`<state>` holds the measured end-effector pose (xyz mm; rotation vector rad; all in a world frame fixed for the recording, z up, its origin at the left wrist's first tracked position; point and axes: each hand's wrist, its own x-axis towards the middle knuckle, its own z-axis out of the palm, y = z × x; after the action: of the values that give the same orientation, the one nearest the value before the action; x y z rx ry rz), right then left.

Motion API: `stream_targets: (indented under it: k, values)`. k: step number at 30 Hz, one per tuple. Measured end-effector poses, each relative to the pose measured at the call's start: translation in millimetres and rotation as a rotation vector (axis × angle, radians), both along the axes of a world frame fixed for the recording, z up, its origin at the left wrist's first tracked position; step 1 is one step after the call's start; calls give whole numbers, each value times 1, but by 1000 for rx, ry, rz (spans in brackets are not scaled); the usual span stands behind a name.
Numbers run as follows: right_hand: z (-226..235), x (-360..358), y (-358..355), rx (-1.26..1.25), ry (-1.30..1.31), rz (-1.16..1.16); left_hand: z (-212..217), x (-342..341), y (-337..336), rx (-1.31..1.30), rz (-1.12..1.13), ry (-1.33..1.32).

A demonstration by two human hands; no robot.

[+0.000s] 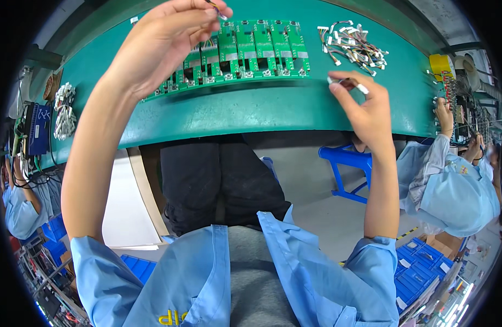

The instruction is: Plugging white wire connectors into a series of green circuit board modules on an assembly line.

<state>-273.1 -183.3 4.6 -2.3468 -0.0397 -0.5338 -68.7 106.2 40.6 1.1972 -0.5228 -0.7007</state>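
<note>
Apart, the left hand point(158, 46) pinches one cable point(223, 17), the right hand point(365, 109) a second cable point(363, 89), near one row of boards point(245, 43).

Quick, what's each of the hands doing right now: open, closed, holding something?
Left hand: closed, pinching some thin wires.
Right hand: closed, holding a short cable with white plugs.

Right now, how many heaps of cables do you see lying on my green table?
2: a multicoloured heap beyond your right hand, and a white bundle near the table's left end. Your left hand and forearm may hide more.
</note>
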Motion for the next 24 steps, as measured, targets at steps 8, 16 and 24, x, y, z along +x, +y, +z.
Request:
stream_targets:
  k: [8, 16, 24]
  values:
    - [41, 72, 38, 85, -15, 186, 4, -10, -9, -107, 14, -14]
    - [34, 123, 46, -55, 47, 442, -2, -8, -7, 338, 130, -706]
    - [39, 126, 52, -51, 223, 401, -2, -22, -23, 613, 147, -564]
